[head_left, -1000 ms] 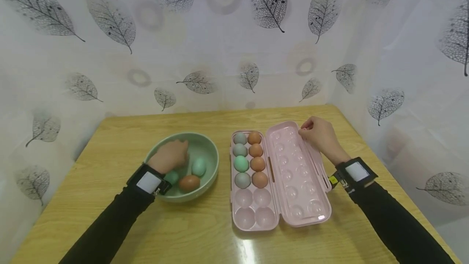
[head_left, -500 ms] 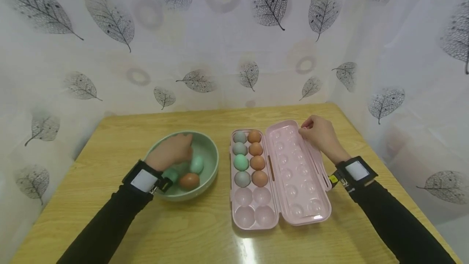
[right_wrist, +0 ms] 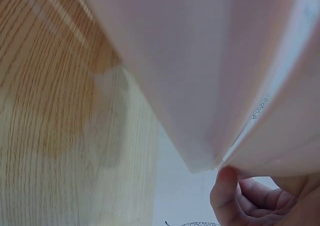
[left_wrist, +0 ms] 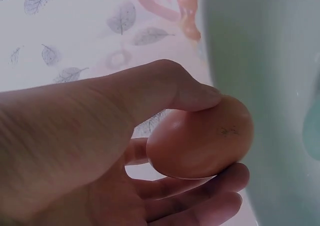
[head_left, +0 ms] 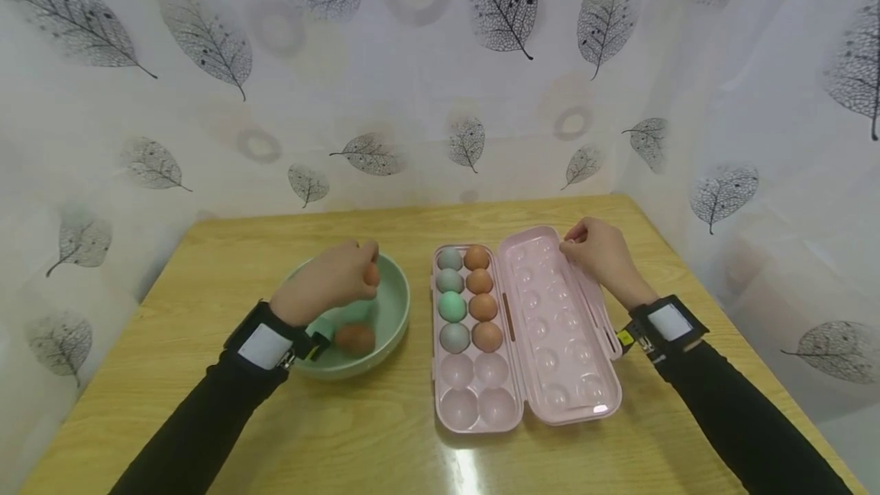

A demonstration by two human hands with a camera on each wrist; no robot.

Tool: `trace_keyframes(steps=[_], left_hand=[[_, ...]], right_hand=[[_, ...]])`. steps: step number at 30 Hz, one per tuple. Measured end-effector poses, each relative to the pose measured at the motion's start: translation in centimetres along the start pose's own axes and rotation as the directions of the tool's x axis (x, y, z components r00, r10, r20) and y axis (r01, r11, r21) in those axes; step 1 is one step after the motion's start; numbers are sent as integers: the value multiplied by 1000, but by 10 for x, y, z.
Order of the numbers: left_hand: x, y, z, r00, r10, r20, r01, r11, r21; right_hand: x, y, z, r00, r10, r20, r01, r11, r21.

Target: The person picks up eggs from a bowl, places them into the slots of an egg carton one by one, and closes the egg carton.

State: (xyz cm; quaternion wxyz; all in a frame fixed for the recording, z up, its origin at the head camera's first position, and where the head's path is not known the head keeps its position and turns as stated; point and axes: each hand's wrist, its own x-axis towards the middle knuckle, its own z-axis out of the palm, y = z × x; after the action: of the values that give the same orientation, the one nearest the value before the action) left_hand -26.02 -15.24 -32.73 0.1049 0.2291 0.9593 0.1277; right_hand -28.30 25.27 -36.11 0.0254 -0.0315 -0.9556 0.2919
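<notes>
In the left wrist view my left hand (left_wrist: 125, 136) holds a brown egg (left_wrist: 200, 136) between thumb and fingers. The head view shows that hand over the far part of a green bowl (head_left: 395, 312). Another brown egg (head_left: 354, 339) lies in the bowl, with green eggs partly hidden under the hand. A pink egg carton (head_left: 474, 422) lies opened out to the right. Grey, green and brown eggs sit in its far cups; the near cups are bare. My right hand (head_left: 603, 254) pinches the far right edge of the carton's lid (head_left: 550, 342).
All of this stands on a wooden table (head_left: 234, 403). A leaf-patterned white sheet (head_left: 412, 82) hangs behind it and at both sides. A pink carrying handle (head_left: 605, 327) sticks out along the lid's right side.
My left hand has risen from inside the bowl and shifted slightly right, with the brown egg in its grip. The right hand and carton have stayed in place.
</notes>
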Motion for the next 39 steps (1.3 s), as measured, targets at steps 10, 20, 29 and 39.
trace_keyframes(steps=[10, 20, 29, 39], left_hand=[[-1, 25, 4, 998, 64, 6, -64, 998, -20], [-2, 64, 33, 974, 226, -21, -225, 974, 18], [3, 78, 63, 921, 390, -16, -390, 921, 15], [3, 88, 81, 911, 407, 63, -408, 913, 13]], right_hand=[[-1, 0, 1, 1000, 7, 4, -7, 1000, -4], [0, -1, 2, 1000, 9, 5, -9, 1000, -4], [-1, -1, 2, 1000, 12, 8, -12, 1000, -3], [0, -1, 2, 1000, -1, -10, 1, 1000, -12]])
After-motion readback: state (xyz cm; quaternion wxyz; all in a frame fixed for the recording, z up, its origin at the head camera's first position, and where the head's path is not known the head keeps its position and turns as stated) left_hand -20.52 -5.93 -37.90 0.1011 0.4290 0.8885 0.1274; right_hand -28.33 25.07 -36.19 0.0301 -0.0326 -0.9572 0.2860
